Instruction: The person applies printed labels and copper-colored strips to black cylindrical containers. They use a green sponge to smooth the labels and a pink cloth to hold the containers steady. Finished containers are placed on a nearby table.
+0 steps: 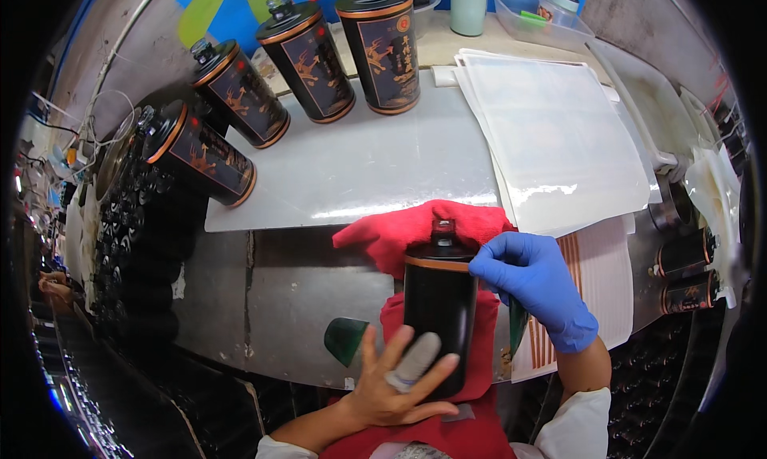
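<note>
A plain black bottle (438, 307) with a copper-coloured band and clear neck stands or leans before me, against a red cloth (379, 237). My left hand (399, 383), bare but for a grey cover on one finger, rests with spread fingers on the bottle's lower front. In a blue glove, my right hand (531, 279) has thumb and forefinger pinched together at the bottle's upper right edge. What lies in that pinch is too small to make out. Below the glove shows a dark green piece (518, 323); whether the hand holds it is hidden. Another green piece (345, 341) lies left of the bottle.
Several labelled black bottles (307, 63) stand along the back left of a grey board (343, 171). White backing sheets (551, 139) are stacked at the right, above a sheet with brown stripes (613, 291). A pale green flask (469, 7) and clear tub (531, 31) stand behind.
</note>
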Action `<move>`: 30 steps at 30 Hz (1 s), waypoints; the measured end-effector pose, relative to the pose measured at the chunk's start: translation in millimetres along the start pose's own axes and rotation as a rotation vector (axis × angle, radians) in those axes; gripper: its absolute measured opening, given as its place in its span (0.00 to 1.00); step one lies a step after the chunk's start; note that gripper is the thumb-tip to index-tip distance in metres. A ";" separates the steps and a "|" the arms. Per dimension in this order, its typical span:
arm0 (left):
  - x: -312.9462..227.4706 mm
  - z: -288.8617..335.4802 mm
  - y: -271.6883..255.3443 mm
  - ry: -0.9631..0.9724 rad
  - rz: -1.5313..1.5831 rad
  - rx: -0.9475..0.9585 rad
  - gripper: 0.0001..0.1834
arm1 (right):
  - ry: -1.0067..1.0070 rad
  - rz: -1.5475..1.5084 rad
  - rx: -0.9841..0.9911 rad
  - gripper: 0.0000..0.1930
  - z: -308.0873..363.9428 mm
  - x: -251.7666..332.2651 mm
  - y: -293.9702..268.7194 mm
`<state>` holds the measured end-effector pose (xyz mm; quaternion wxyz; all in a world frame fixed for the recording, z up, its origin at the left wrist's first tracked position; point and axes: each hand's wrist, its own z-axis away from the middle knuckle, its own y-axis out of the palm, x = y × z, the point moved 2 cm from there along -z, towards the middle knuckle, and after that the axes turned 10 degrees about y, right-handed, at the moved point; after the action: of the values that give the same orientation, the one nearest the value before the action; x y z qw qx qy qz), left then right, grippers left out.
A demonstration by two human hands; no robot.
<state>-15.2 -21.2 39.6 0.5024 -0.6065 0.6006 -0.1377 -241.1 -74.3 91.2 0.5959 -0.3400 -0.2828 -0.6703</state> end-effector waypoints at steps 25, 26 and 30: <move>2.9 3.2 6.2 -0.037 0.152 -0.141 0.46 | 0.049 0.040 -0.028 0.09 -6.3 1.5 0.3; 0.5 -4.2 7.9 0.016 0.095 -0.061 0.44 | 0.051 0.045 -0.029 0.09 -6.8 1.0 -0.3; -2.8 -18.1 9.0 0.020 -0.039 0.176 0.34 | 0.056 0.070 -0.039 0.10 -10.1 -0.5 -2.5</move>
<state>-35.1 -24.8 42.1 0.5451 -0.5702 0.5790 -0.2060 -244.8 -81.6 84.7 0.6200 -0.3426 -0.2407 -0.6636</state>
